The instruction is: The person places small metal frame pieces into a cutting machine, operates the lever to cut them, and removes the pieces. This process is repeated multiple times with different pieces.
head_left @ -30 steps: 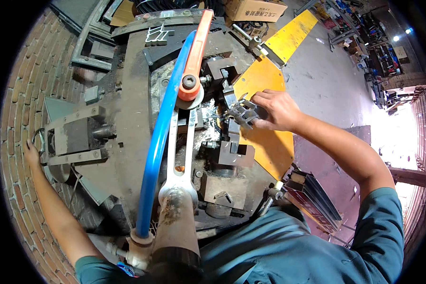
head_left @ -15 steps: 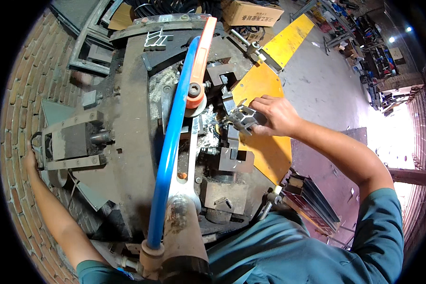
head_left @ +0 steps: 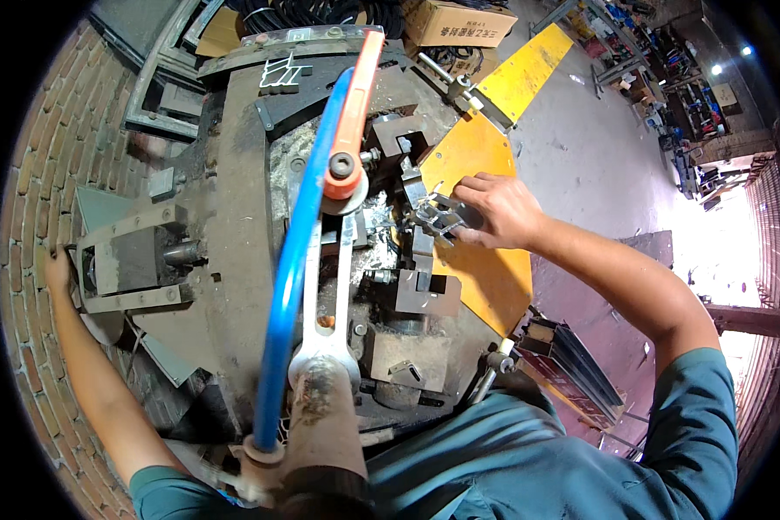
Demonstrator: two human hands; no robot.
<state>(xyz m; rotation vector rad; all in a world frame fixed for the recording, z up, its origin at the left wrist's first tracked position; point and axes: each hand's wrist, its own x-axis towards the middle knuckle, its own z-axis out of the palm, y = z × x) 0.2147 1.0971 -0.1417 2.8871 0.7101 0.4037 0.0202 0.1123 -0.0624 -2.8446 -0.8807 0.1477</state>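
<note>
My right hand is closed on a short piece of metal profile, pinched between thumb and fingers. That piece, silvery with open chambers, lies against the dark clamp blocks of a machine. At the far left, my left hand is closed at the outer end of a slide unit, around a dark handle that it mostly hides. Between my arms rises a long blue bar beside an orange lever, joined to a slotted metal arm.
Yellow plates flank the machine table on its right side. Pale shavings lie around the clamps. A brick wall stands close on the left. Profile lengths lean at lower right, and a cardboard box sits at the back.
The blue bar, orange lever and slotted arm have shifted left. My left hand has moved slightly up at the slide's end. My right hand keeps its hold on the profile piece.
</note>
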